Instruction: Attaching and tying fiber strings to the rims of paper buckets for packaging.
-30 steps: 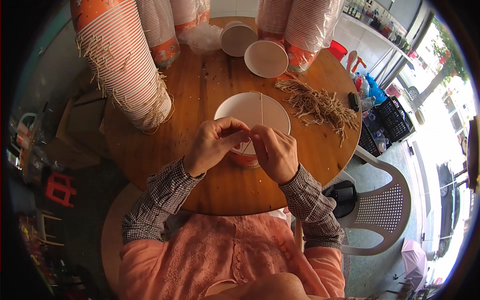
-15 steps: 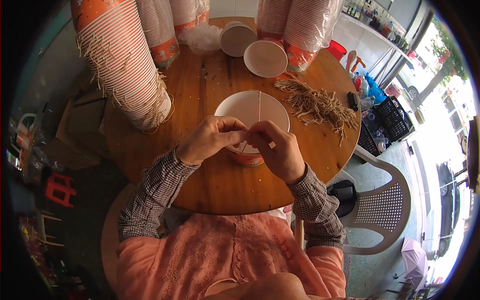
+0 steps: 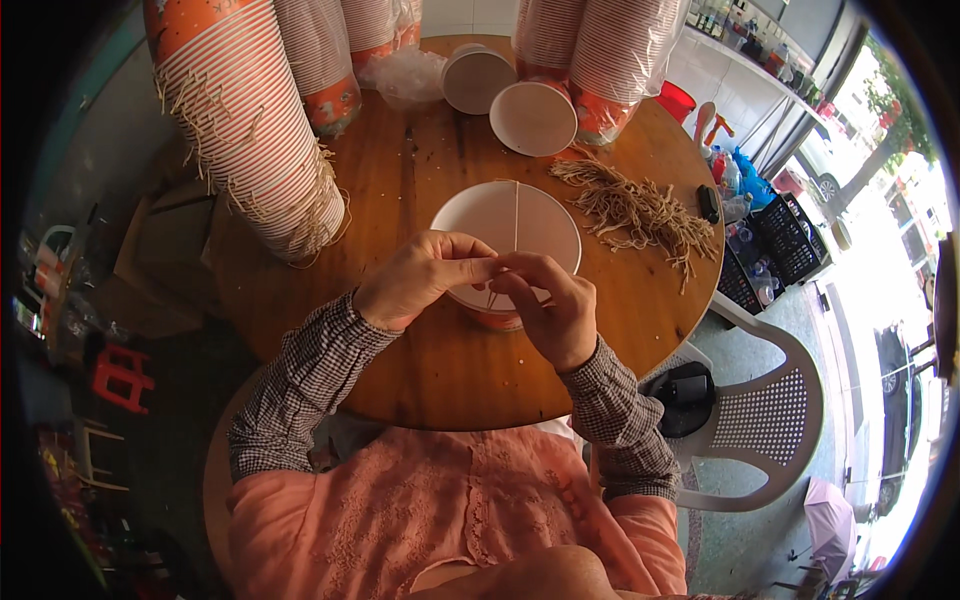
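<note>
A white-lined paper bucket (image 3: 470,210) with an orange outside stands upright in front of me. A thin string (image 3: 516,220) runs straight across its mouth from the far rim toward my hands. Above the near rim, my left hand (image 3: 415,282) pinches the string between thumb and fingers. Meeting it fingertip to fingertip, my right hand (image 3: 558,305) is also closed on the string, its fingers bent. A short loose end hangs below the fingertips; the exact grip is partly hidden by the fingers.
A tall leaning stack of paper buckets (image 3: 255,120), draped with strings, stands at left. Plastic-wrapped stacks (image 3: 600,70) and two tipped buckets (image 3: 533,118) are at the back. A string pile (image 3: 640,208) lies right on the round wooden table (image 3: 400,380); a plastic chair (image 3: 765,410) stands beside it.
My right hand has turned and shifted slightly left and down, its fingers drawing over the left fingertips. My left hand has barely moved; the bucket stays in place.
</note>
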{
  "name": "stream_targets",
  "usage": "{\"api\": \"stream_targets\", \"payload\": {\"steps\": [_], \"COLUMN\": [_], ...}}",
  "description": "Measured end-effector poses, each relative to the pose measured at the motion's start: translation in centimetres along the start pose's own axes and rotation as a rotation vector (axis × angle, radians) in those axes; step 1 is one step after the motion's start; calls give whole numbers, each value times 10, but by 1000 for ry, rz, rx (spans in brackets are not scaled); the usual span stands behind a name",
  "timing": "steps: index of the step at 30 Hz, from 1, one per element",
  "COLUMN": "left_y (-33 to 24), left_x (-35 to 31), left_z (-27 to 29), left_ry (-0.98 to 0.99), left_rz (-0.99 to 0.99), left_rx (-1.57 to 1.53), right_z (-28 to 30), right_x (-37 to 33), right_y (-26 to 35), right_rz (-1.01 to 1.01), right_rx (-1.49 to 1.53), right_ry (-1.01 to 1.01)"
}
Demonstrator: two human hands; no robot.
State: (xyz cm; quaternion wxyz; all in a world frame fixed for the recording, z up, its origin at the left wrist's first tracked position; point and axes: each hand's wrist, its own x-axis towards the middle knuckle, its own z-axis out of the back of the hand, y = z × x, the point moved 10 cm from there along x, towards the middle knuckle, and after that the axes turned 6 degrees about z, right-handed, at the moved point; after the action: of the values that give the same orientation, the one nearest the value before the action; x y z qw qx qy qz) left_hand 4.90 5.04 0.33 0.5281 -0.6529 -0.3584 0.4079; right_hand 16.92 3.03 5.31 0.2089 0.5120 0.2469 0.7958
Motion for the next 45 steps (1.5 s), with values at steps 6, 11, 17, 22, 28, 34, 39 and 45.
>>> {"api": "stream_targets", "payload": {"steps": [6, 11, 17, 22, 28, 34, 39, 45], "left_y": [-15, -18, -32, -41, -37, -27, -37, -41], "left_x": [-7, -4, -14, -28, -33, -26, -18, -20], "left_z": [-12, -13, -15, -23, -34, -30, -22, -26], "left_ry": [-95, -125, -218, -307, -244, -193, -284, -332], "left_rz": [-88, -256, -350, -544, -619, -498, -505, -576], "left_rx": [7, 368, 532, 732, 774, 615, 485, 646], "right_z": [10, 9, 13, 25, 17, 18, 20, 13], "right_x": [-1, -2, -2, -2, -4, -1, 6, 7], "right_y": [-19, -22, -23, -23, -22, -24, -7, -8], "right_rz": [-106, -98, -98, -65, 11, -102, -6, -99], "right_rx": [42, 29, -4, -65, -233, -153, -216, -82], "right_ry": [-73, -49, -57, -162, -133, -153, -94, 3]}}
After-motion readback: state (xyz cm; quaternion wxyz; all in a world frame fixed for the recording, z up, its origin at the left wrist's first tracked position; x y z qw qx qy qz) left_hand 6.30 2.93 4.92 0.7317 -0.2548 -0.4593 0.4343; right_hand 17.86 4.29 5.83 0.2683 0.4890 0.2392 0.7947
